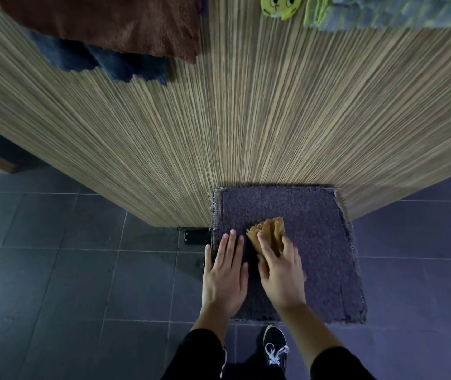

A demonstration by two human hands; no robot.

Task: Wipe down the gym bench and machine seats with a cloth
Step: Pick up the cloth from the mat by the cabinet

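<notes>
A square seat pad with a grey-purple carpet top (320, 242) stands against a striped wooden wall. My right hand (280, 272) lies on a bunched tan cloth (269, 233) and presses it onto the pad's left half, fingers spread over the cloth. Flat beside it, my left hand (225, 272) rests with straight fingers on the pad's left edge and holds nothing.
A striped wooden panel (246, 119) rises behind the pad. Brown (114, 20) and blue (103, 61) towels hang at its top left, a yellow plush toy (280, 5) and striped cloth at top right. Dark floor tiles (68, 270) surround the pad. My black shoe (275, 346) stands below it.
</notes>
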